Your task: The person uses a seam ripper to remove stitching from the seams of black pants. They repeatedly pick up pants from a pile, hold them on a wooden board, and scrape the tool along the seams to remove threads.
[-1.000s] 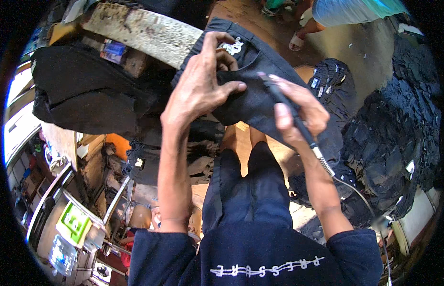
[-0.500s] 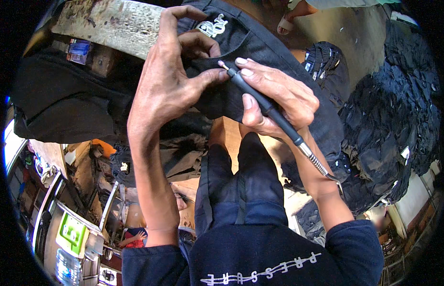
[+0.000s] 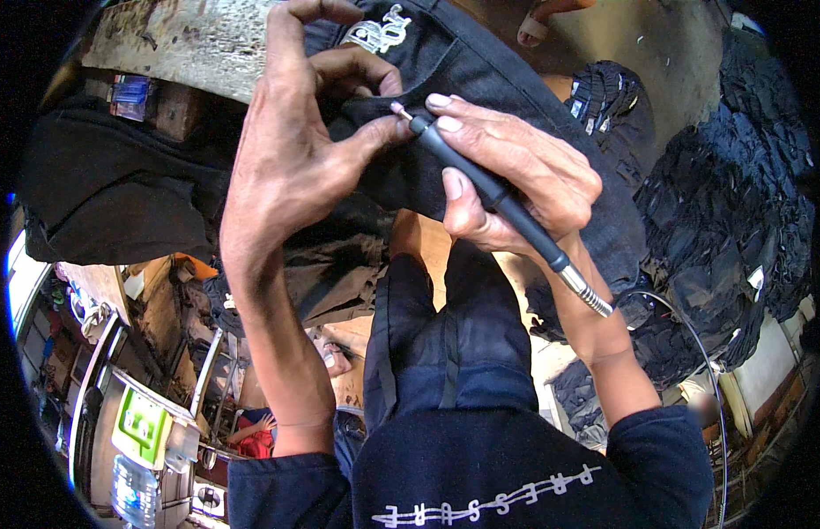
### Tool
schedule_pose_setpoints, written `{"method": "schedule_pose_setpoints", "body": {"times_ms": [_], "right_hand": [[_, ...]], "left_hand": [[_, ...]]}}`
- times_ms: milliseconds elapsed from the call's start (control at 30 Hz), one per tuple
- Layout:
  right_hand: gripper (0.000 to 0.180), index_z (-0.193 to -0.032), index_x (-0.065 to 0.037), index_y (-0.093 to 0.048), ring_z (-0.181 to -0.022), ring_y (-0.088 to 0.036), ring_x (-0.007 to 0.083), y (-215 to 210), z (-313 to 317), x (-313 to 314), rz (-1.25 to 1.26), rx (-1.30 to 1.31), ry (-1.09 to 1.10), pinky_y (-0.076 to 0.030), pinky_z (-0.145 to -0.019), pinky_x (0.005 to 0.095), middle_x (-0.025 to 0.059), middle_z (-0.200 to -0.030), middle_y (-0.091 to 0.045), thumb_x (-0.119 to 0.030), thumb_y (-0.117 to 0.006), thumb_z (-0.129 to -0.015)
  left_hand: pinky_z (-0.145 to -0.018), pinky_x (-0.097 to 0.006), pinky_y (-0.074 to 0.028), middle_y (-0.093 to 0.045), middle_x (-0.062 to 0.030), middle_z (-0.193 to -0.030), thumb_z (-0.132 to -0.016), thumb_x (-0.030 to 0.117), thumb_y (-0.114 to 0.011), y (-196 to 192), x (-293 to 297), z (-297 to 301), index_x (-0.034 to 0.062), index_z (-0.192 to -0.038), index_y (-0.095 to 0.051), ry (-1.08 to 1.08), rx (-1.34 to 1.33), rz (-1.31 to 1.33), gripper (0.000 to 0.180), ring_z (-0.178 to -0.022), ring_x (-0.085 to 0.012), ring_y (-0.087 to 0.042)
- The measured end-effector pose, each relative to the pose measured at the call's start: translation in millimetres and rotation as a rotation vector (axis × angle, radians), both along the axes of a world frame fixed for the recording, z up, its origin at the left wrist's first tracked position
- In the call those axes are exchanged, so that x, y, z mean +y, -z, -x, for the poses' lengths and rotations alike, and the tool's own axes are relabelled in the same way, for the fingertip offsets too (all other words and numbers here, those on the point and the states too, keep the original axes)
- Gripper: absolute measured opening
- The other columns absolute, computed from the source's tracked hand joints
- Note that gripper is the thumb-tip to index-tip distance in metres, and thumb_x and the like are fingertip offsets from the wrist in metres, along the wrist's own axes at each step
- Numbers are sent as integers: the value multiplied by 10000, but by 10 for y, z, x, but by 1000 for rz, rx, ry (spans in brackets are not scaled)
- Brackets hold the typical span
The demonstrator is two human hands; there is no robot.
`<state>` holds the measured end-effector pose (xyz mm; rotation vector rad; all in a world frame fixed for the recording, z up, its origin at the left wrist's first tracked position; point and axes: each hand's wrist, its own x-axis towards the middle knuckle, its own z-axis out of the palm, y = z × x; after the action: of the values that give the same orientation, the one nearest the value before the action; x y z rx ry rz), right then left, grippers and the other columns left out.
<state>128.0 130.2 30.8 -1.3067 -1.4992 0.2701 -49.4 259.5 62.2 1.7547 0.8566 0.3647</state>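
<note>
My right hand (image 3: 524, 172) grips a black rotary tool handpiece (image 3: 489, 187) like a pen, its flexible metal cable trailing past my forearm. The small pinkish grinding tip (image 3: 397, 108) is at the curved pocket edge of a pair of black jeans (image 3: 515, 97), close to my left thumb. My left hand (image 3: 295, 132) holds that edge between curled fingers and thumb; part of the grip is hidden behind the fingers. White embroidery (image 3: 379, 31) shows on the cloth above my left fingers. The jeans lie spread over a worn wooden board.
The worn wooden board (image 3: 176, 44) stands at the far left, with a small blue box (image 3: 132, 97) under it. Dark cloth (image 3: 119, 176) hangs at the left. A large heap of black garments (image 3: 727, 194) fills the right side. Another person's sandalled foot (image 3: 533, 28) is at the top.
The view has shifted slightly, and both hands with the jeans appear a little further left. The tool tip stays at the pocket edge. Its cable now loops out to the right.
</note>
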Motion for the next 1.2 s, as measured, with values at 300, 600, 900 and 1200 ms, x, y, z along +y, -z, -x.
{"method": "schedule_pose_setpoints", "body": {"times_ms": [300,600,900,1200], "right_hand": [[329,-1111,101,-770,-971,-829,382,10,-39,-37,-13,5,-23,-673,-888,443,282,-987,-804,-2,-739,-799],[347,-1111,119,-763,-974,-828,388,50,-67,-55,-18,31,-14,-670,-890,437,308,-1001,-797,20,-738,-779],[327,-1084,108,-765,-969,-828,380,52,-74,-62,-15,54,33,-674,-878,430,284,-994,-800,17,-740,-771],[329,-1097,113,-762,-951,-831,384,120,-101,-59,-45,54,56,-676,-865,426,295,-985,-802,8,-728,-788]], "left_hand": [[-980,-315,-531,-740,-85,-1034,-826,-40,-880,30,-27,-8,51,-1473,-335,-10,-32,32,851,-985,-172,-702],[-1001,-314,-536,-746,-85,-1078,-821,-30,-903,-1,16,-14,7,-1514,-313,70,122,-76,911,-1008,-158,-710],[-1008,-319,-536,-754,-126,-1120,-846,-51,-885,65,-54,-34,24,-1497,-304,-47,-63,93,875,-1068,-191,-702],[-977,-304,-506,-760,-130,-1141,-838,-38,-898,95,-12,-19,29,-1494,-292,12,5,-23,895,-1055,-185,-687]]}}
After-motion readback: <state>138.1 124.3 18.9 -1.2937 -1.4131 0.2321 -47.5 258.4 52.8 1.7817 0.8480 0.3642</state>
